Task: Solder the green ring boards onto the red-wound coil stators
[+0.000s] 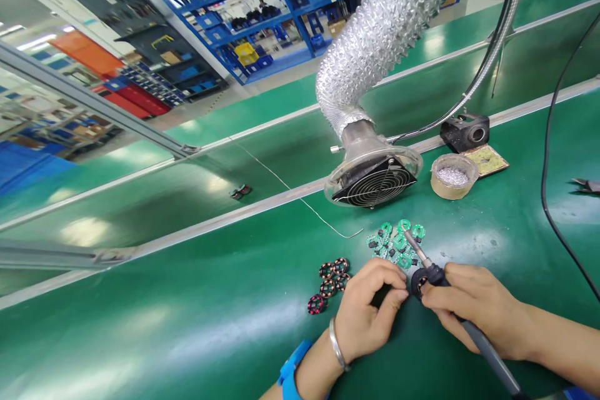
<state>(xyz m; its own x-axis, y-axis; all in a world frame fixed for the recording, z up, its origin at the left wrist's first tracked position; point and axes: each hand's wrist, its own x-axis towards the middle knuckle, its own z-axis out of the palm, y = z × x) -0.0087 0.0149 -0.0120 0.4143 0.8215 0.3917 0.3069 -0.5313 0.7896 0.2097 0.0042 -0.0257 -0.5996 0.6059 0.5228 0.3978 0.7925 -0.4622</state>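
My right hand [482,306] is wrapped around a soldering iron [490,350], its metal tip pointing up and left over a pile of small green circuit boards [398,242]. Thumb and fingers of that hand also grip a dark ring-shaped part [419,281] beside the iron's collar. Just left of the ring, my left hand [370,309] is curled with thumb and fingertips close together; what sits between them, if anything, I cannot make out. Several copper-wound ring coils [328,288] lie left of this hand, one of them reddish [316,304].
A fume extractor with a round grille [382,184] hangs from a silver duct [370,44] beyond the boards. Behind them stand a tub of metal shavings [454,176], a sponge tray [487,160] and an iron holder [466,131]. Solder wire [304,201] and a black cable [546,169] cross the bench.
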